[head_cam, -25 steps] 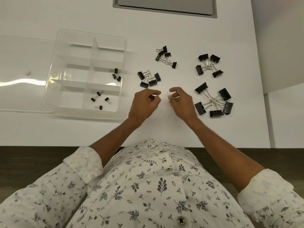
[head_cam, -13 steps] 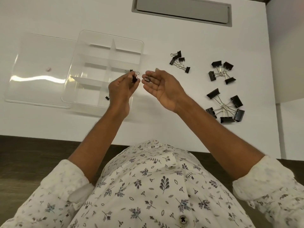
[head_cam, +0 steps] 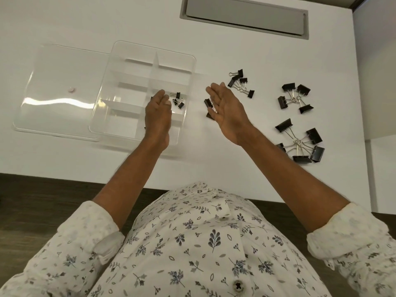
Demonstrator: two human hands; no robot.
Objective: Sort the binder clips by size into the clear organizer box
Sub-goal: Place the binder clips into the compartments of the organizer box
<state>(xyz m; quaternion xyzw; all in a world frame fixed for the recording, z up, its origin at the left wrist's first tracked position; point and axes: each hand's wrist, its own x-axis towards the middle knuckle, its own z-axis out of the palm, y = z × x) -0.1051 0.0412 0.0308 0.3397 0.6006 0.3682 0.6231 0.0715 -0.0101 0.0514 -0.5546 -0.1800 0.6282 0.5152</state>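
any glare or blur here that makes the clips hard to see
Head view: a bright glare streak crosses the clear lid; the organizer box walls read faint against the white table; the large clips at right are sharp with soft shadows; the left hand hides part of one compartment.

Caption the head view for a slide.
Left hand over the clear organizer box, small binder clips inside; right hand open beside it; larger clips lie unsorted.

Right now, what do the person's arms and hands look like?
Both the left hand and right hand are bare: no gloves, rings or watch visible. The left sleeve and right sleeve, white with a dark leaf print, are rolled up.
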